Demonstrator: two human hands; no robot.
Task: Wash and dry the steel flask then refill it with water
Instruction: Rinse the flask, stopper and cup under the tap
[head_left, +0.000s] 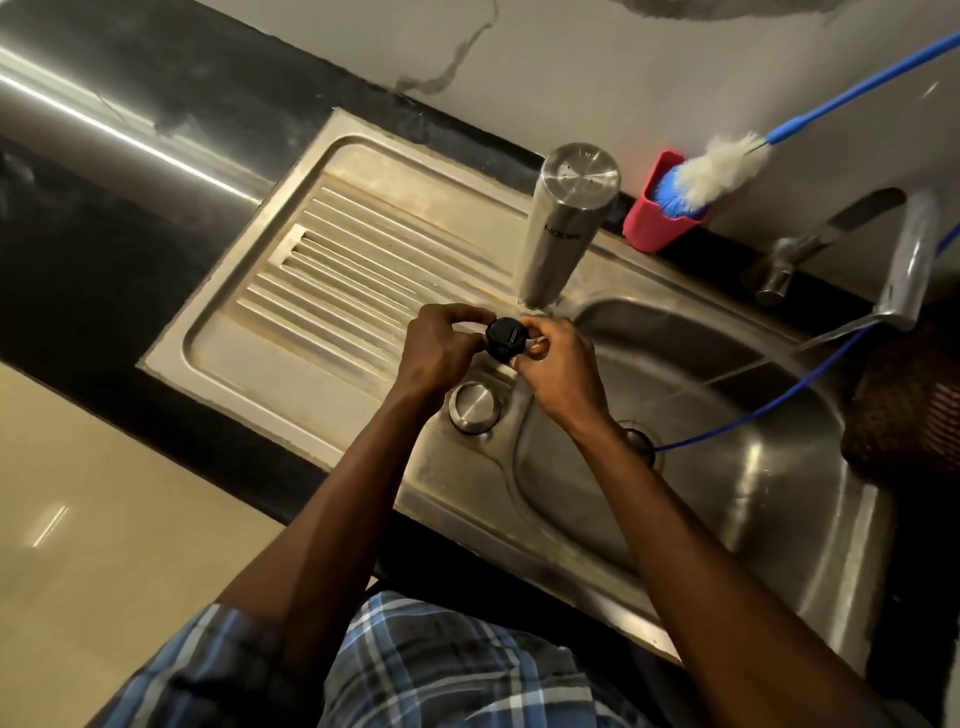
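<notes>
Head view: nearest the camera is the person's blue and white checked shirt, from which both bare forearms reach out over the stainless steel sink unit. Beside the left wrist, a round steel cap lies on the sink's flat rim at the edge of the basin. Just beyond it, the left hand and the right hand meet over the ridged draining board, both pinching a small black round stopper between curled fingers and thumbs, one hand on each side of it. Directly behind the hands, the tall cylindrical steel flask stands upside down on the rim between draining board and basin, apart from both hands. A thin blue hose runs down into the basin drain. Further back, a red plastic holder holds a blue-handled white bottle brush, and a chrome tap pours a stream of water into the basin.
</notes>
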